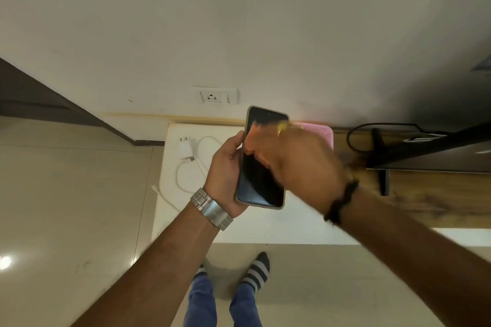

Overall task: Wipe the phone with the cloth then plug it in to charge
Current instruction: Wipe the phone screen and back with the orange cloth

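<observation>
The phone (261, 162) is held in mid-air at frame centre, screen up, above the white tabletop (265, 228); the left hand (225, 167) grips it by its left edge and back, fingers wrapped around the casing. The right hand (300, 156) is motion-blurred across the upper right of the screen, closed on an orange cloth (255, 138) that lies on the glass. Risk, as judged: the phone is supported from one side only, so firm wiping pressure could twist it out of the hold and drop it onto the tabletop or the floor in the lower part of the frame. The white charger (185, 146) and its cable (186, 180) lie left of centre, the cable trailing over the tabletop's left edge, where a snag could drag it off. The wall socket (215, 95) sits above, unobstructed. A pink object (325, 135) and a dark stand (382, 167) crowd the right; the left offers more room.
</observation>
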Demonstrator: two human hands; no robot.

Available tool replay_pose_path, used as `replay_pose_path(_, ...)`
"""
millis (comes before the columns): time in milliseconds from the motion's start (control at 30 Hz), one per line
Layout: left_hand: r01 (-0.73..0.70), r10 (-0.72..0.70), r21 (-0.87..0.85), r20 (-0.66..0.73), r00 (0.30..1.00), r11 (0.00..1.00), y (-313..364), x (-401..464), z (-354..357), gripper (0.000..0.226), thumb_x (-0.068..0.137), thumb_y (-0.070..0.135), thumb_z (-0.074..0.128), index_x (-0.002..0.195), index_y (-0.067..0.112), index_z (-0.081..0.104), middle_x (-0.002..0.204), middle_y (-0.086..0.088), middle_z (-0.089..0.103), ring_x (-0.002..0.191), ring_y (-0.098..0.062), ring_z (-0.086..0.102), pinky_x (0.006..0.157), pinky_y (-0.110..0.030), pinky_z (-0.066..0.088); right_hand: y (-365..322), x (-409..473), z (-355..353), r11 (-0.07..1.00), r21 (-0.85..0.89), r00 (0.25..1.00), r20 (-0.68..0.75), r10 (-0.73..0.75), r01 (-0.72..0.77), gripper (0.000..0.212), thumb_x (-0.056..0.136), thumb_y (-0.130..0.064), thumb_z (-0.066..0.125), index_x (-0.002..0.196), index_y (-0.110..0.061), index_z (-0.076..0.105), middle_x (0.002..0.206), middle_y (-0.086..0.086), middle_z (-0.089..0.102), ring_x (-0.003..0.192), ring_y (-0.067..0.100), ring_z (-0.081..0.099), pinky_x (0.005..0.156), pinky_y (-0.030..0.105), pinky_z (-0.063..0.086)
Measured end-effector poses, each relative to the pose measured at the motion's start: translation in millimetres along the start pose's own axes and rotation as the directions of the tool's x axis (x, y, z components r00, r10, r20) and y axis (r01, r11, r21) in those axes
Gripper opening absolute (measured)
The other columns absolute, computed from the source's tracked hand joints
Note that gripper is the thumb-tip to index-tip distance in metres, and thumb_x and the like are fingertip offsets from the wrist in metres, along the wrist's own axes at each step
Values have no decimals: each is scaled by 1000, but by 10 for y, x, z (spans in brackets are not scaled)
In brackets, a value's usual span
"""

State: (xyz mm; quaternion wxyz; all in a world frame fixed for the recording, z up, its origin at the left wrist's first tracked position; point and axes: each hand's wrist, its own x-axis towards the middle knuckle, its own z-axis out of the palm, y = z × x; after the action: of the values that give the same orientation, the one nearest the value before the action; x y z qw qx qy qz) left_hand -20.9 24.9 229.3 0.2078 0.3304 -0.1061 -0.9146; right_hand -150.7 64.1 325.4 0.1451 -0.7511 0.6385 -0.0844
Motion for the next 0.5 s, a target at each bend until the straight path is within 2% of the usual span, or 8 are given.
replay_pose_path(67, 8, -9, 9, 23, 1000, 1000, -47, 5, 17, 49, 100, 55, 44, 113, 16, 71, 110, -16, 71, 89, -38, 70, 81, -50, 59, 219, 258, -66, 996, -3, 991, -95, 93, -94, 22, 94, -13, 58, 108, -20, 73, 98, -2, 69, 93, 26, 67, 80, 38, 55)
replay_pose_path(133, 4, -4, 1, -11, 1000, 1000, -34, -4, 34, 47, 99, 53, 47, 108, 17, 74, 105, -14, 72, 87, -35, 71, 77, -47, 60, 180, 261, -34, 994, 16, 984, -142, 112, -110, 20, 92, -13, 59, 104, -18, 75, 96, 4, 72, 87, 28, 68, 71, 36, 53)
replay_pose_path(200, -25, 25, -19, -29, 999, 1000, -5, -24, -1, 45, 92, 51, 57, 111, 16, 79, 112, -11, 73, 94, -30, 73, 83, -42, 59, -91, 21, 74, 999, -4, 998, -43, 45, -45, 17, 87, -19, 63, 101, -22, 72, 89, 1, 71, 78, 24, 67, 64, 32, 55)
replay_pose_path(267, -35, 35, -17, -17, 999, 999, -22, -52, -33, 51, 87, 49, 62, 120, 13, 77, 121, -12, 71, 104, -30, 70, 91, -42, 54, -229, -135, 102, 998, 52, 999, 41, -29, 27, 18, 86, -20, 64, 102, -26, 70, 93, -3, 70, 82, 21, 66, 67, 35, 58)
replay_pose_path(333, -22, 22, -12, -4, 1000, 1000, -82, -76, -16, 44, 93, 50, 56, 109, 15, 78, 110, -13, 71, 95, -32, 71, 83, -43, 58, -25, 68, 75, 1000, 13, 1000, -14, -12, 12, 24, 88, -16, 61, 108, -26, 70, 102, -3, 70, 89, 22, 66, 74, 37, 57)
replay_pose_path(400, 17, -17, -19, 18, 1000, 1000, -139, -77, -11, 50, 101, 52, 43, 111, 14, 74, 108, -17, 69, 93, -36, 67, 81, -49, 57, 237, 315, 26, 995, -11, 993, -74, 95, -96, 28, 91, -10, 59, 113, -23, 71, 110, -1, 70, 98, 23, 66, 85, 38, 55)
replay_pose_path(433, 27, -26, -19, 26, 999, 999, -142, -77, -8, 52, 102, 53, 40, 112, 15, 74, 108, -18, 70, 92, -36, 67, 81, -51, 57, 280, 363, 33, 992, 2, 988, -99, 122, -122, 27, 91, -8, 58, 111, -21, 73, 108, 0, 70, 98, 24, 66, 85, 38, 54)
replay_pose_path(500, 4, -3, -30, 30, 1000, 1000, -117, -82, -21, 48, 99, 51, 46, 101, 17, 80, 100, -13, 75, 86, -33, 72, 74, -47, 61, 129, 309, 91, 996, -44, 992, -97, 80, -84, 23, 89, -10, 56, 100, -21, 72, 95, 1, 69, 86, 24, 66, 74, 37, 55)
